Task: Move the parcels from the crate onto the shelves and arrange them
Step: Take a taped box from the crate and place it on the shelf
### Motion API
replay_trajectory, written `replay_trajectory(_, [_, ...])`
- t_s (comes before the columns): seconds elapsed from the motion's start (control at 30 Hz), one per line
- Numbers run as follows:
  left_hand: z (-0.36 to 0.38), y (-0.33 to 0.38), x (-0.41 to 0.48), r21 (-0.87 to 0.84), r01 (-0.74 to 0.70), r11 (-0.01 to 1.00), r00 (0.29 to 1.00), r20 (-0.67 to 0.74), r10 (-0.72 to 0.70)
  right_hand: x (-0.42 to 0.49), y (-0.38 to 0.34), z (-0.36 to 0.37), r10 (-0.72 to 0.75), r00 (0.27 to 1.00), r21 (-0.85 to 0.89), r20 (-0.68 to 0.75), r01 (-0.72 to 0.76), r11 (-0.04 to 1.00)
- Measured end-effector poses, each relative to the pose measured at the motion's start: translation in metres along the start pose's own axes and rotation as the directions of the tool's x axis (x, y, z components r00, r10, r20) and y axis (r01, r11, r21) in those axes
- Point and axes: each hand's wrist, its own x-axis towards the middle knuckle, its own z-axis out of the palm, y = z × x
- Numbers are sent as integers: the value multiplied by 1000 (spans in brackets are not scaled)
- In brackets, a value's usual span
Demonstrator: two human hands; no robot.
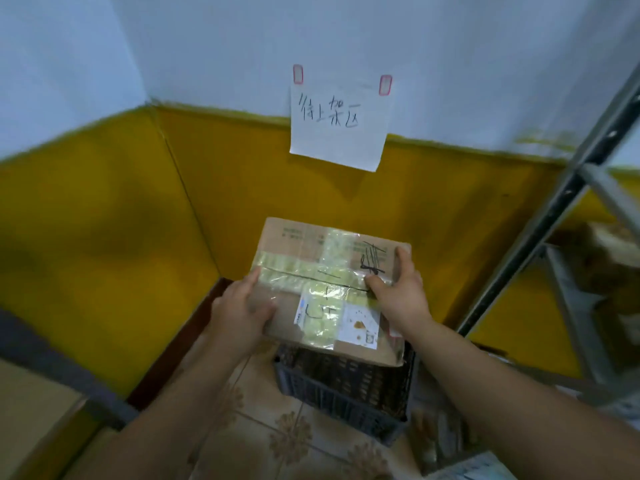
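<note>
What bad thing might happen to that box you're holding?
The box is gripped only near its sides by the left hand and the right hand. The right thumb sits on shiny tape, so the box might slip and drop into the crate below. The metal shelf post stands close on the right, so swinging the box that way might bump a corner.

This is a parcel storeroom. A grey slotted-steel shelving rack (569, 188), dark plastic lattice crate (346, 393) and taped handwritten white paper sign (341, 133) show it.
</note>
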Motion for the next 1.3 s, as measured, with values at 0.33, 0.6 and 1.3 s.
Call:
replay_trajectory(0.33, [-151,102,-105,-67,-267,961,954,-160,254,-147,-141,-115,-235,960,115,-155,253,961])
replay_trajectory(0.6, [-189,156,-212,-138,-343,929,915,-273,297,-243,-162,-193,-340,923,176,-181,370,912])
replay_trajectory(1.3, [-189,232,-419,-236,-363,901,928,-179,327,-427,-104,-344,-286,935,97,-210,311,945])
